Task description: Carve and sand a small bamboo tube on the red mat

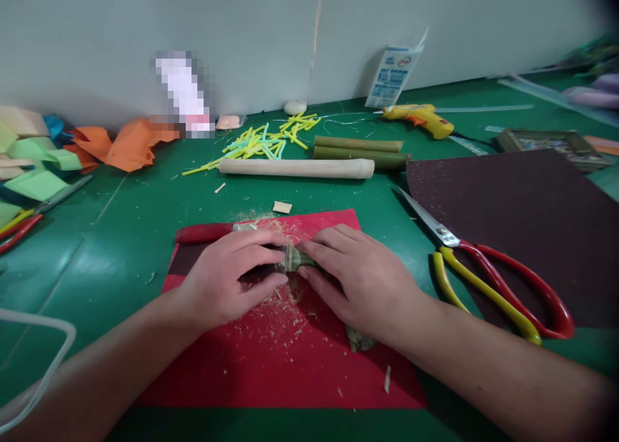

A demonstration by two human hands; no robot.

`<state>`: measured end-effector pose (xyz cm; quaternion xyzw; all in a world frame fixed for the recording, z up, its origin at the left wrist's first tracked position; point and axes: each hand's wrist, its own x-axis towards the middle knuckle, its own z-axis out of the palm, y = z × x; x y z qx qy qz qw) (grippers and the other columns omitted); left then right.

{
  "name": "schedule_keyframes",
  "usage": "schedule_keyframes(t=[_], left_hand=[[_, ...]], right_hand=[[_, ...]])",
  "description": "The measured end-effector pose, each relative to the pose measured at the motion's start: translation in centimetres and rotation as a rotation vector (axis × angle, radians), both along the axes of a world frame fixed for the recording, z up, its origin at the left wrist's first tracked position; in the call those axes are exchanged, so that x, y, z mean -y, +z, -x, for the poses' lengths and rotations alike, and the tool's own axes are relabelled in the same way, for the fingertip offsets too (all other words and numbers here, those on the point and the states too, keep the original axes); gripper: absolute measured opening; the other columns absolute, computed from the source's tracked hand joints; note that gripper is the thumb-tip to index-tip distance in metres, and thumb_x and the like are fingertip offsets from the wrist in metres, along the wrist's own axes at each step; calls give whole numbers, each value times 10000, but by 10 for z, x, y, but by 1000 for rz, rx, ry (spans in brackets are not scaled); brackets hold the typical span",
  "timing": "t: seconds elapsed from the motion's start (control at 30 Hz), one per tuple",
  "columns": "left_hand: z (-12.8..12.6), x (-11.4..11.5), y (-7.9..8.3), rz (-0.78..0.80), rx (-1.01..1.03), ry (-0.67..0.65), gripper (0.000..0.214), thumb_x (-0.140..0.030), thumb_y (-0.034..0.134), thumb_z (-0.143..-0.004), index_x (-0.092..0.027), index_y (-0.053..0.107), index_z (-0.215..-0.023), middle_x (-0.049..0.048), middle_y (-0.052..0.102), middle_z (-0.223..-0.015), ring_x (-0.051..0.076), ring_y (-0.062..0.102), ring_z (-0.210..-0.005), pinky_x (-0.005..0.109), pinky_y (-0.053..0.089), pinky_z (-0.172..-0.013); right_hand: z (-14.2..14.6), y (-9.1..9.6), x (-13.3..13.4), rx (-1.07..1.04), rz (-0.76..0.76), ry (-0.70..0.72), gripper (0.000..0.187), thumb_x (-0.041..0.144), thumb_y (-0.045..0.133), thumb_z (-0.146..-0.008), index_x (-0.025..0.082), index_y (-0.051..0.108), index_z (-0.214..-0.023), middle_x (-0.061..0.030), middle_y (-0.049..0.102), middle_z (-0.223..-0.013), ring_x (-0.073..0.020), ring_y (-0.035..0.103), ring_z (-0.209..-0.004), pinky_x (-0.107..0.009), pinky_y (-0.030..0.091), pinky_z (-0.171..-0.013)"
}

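Observation:
Both my hands rest on a red sheet [290,358] in the middle of the green table. My left hand [227,278] is closed on the dark part of a tool lying across the sheet; its red handle [203,233] sticks out to the left. My right hand [358,274] is wrapped round a green bamboo piece [296,257], whose lower end [360,339] shows under my wrist. The two hands meet at the bamboo. Pale shavings [285,307] lie scattered under them.
Red and yellow scissors [493,281] lie right of the sheet on a dark brown sheet [522,203]. Behind are a pale wooden rod [297,167], green bamboo sticks [360,152], yellow straw bits [264,142], a yellow glue gun [423,118] and folded coloured paper [39,165] at left.

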<state>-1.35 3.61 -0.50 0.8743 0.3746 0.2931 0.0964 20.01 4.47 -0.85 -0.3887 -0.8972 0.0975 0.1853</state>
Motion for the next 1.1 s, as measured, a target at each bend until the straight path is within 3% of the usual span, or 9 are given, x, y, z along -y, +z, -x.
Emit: schedule_keyframes(t=[0.27,0.5,0.8,0.97,1.1], left_hand=[[-1,1,-3,27,-59,55,212,-247,614,-815,-226,598,-1025,-9,672,-1006,148,618,-955,297,495,-868],[-1,-2,-4,-23,-34,25,164,-244,618,-818,-217,617,-980,5,669,-1030,146,610,-980,294,486,-893],[1,-1,-3,81,15,49,197,-257,648,-788,-224,607,-978,8,662,-1039,163,606,-990,322,491,-891],[5,-2,-4,79,42,-33,219,-249,652,-786,-224,613,-1000,31,636,-1109,176,590,-1034,351,477,-927],[7,-2,-3,52,6,-18,225,-255,635,-801,-220,613,-1022,46,625,-1122,182,583,-1047,350,479,-921]], right_hand=[[-1,-1,1,-7,15,-3,312,316,439,-893,147,623,-1080,-86,624,-946,-233,543,-906,-376,451,-782],[1,-1,0,3,6,-22,296,323,462,-884,147,633,-1050,-86,628,-945,-231,548,-892,-374,453,-776],[-1,-3,0,-22,10,-20,302,318,463,-884,154,620,-1083,-90,617,-1014,-227,546,-937,-361,457,-792],[-1,-3,1,-23,12,-18,294,316,469,-881,163,618,-1083,-87,618,-1006,-228,543,-947,-365,453,-800],[-2,-2,1,-27,11,-10,281,296,475,-876,158,616,-1075,-96,618,-1005,-230,542,-944,-367,453,-796]])
